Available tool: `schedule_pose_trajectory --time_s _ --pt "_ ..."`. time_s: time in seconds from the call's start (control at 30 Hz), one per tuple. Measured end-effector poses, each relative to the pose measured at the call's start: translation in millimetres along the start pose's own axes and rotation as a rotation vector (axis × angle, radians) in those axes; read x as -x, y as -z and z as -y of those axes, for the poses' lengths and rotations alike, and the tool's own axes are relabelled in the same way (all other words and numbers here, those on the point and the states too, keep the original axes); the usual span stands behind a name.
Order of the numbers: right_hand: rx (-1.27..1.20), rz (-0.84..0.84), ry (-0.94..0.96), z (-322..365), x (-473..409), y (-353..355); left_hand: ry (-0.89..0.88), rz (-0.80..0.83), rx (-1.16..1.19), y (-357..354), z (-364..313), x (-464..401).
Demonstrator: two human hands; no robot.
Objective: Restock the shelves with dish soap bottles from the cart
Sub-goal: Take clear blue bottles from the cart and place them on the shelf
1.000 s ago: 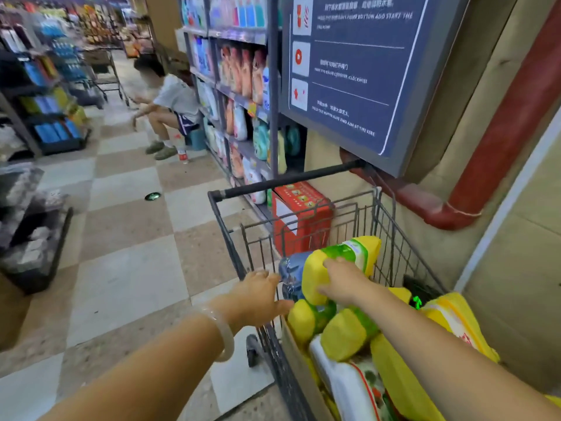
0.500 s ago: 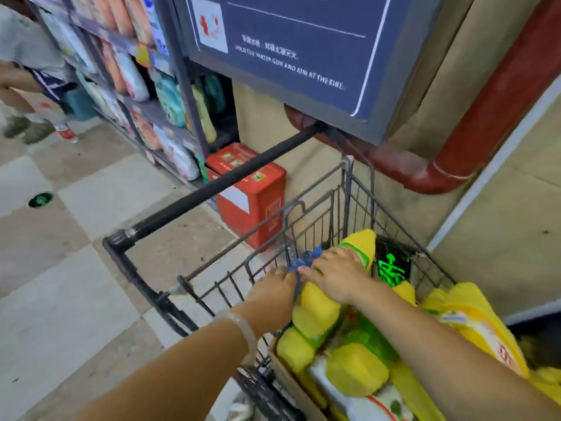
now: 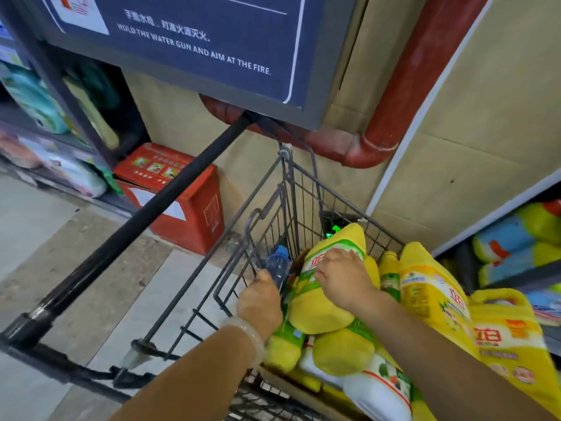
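Observation:
A wire shopping cart [image 3: 306, 189] holds several yellow dish soap bottles with green labels. My right hand [image 3: 343, 276] lies on top of the uppermost yellow bottle [image 3: 321, 302], its fingers curled over the green label. My left hand [image 3: 259, 299] reaches into the cart's near left corner and grips a clear water bottle with a blue cap [image 3: 277, 262]. Large yellow jugs with handles [image 3: 431, 296] stand at the cart's right side. More yellow bottles [image 3: 343, 350] lie under the top one.
The cart's black handle bar [image 3: 145, 217] runs diagonally at left. A red box [image 3: 185, 196] sits on the floor against the wall. A dark sign board [image 3: 212, 41] hangs above, with a red pipe [image 3: 394, 101] beside it. Shelves of products stand at left [image 3: 39, 117] and right [image 3: 516, 238].
The view has tilted down and closer to the cart. My left hand has moved from the cart's rim onto the water bottle. My right hand has stayed on the top yellow bottle.

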State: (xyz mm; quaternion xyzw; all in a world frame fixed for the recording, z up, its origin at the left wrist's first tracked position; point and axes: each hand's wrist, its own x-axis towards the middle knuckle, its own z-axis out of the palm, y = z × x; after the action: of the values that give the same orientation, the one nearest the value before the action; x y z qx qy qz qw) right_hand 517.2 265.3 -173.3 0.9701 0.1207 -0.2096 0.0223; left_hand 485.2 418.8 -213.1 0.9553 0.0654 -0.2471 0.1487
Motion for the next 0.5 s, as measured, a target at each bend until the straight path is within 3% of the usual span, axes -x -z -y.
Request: schedule_pose_trajectory --time_s 0.13,0.2,0.3,0.37,0.43,0.5 --pt "-0.026 -0.016 -0.03 7 0 2 0.126 0.088 0.54 7 17 -5" --pt "-0.175 -0.069 -0.038 15 3 3 0.163 0.135 0.849 15 11 3" --pt "-0.66 -0.172 -0.142 28 8 9 0.076 0.231 1.384 28 -2 12" --pt "-1.135 -0.178 -0.228 31 11 21 -0.041 0.325 1.603 46 -10 16" --pt "-1.579 -0.055 -0.253 28 15 34 -0.144 0.439 1.661 65 -18 20" --pt "-1.765 0.0 -0.245 19 16 39 -0.195 0.53 1.594 77 -23 19"
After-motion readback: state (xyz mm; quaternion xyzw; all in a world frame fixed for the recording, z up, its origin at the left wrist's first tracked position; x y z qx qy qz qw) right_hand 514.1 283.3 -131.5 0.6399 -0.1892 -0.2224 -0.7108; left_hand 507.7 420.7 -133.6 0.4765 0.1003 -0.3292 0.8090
